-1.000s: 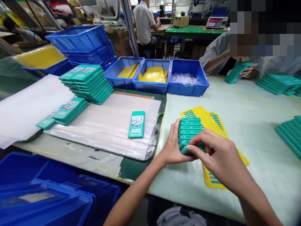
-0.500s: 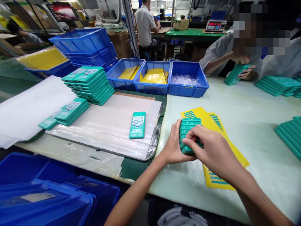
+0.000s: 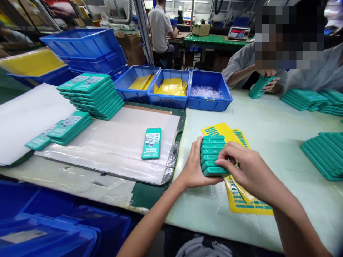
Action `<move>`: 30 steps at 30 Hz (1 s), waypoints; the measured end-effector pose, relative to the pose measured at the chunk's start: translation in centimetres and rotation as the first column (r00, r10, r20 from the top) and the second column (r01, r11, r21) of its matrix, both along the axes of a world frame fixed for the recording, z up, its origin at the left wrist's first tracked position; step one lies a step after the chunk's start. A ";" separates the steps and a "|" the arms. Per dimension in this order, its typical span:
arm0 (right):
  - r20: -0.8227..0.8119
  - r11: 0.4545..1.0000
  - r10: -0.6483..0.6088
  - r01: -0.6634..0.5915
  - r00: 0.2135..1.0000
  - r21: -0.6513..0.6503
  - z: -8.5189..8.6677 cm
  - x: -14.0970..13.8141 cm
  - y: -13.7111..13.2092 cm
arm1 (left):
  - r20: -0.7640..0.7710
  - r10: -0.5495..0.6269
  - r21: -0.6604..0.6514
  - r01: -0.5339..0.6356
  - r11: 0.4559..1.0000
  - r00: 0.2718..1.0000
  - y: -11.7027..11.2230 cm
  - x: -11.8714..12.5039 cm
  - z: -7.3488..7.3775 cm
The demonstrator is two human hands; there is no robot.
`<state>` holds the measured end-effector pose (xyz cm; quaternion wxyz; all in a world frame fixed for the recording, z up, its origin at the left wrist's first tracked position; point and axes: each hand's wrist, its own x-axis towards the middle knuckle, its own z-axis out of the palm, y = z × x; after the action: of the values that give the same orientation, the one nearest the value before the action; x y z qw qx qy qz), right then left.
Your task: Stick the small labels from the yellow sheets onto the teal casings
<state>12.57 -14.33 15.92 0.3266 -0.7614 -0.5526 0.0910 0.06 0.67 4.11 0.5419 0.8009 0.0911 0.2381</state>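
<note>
My left hand is wrapped round a stack of flat green rectangular cases, keeping their narrow edges turned up toward me. At the stack's lower right, my right hand is closed, thumb and forefinger pinched together against an edge. A tiny green and yellow bit shows by those fingers; what they pinch is too small to make out. Beneath both hands, yellow sheets with rows of small green strips lie overlapping on the table. To the left, a single green case with a printed face lies on a white-covered board.
Piled green cases stand on the board's far left. Blue bins line the back, holding yellow sheets and clear scraps. More green cases lie at right. Across the table, a co-worker's hands hold another stack. Blue crates sit below left.
My right fingers have shifted from over the stack's front to its right side, uncovering more of the edges. The stack is still in my left hand. The view has turned slightly right.
</note>
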 end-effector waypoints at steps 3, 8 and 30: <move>0.092 0.976 -0.185 0.172 0.978 0.133 0.9 1.5 -0.1 | 0.013 -0.009 0.002 0.009 1.000 1.000 0.1 0.0 0.0; -0.084 0.996 0.006 0.002 0.996 0.093 1.0 -0.5 2.7 | -0.018 -0.020 0.017 0.021 1.000 1.000 0.2 0.0 -0.3; 0.021 1.000 0.003 -0.003 1.000 -0.007 -0.3 2.4 -0.8 | 0.008 -0.023 0.041 0.022 0.999 1.000 0.1 -0.1 -0.4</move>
<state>14.99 -15.18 15.59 0.3181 -0.7624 -0.5570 0.0853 -0.09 0.81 3.74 0.5285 0.8117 0.0751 0.2371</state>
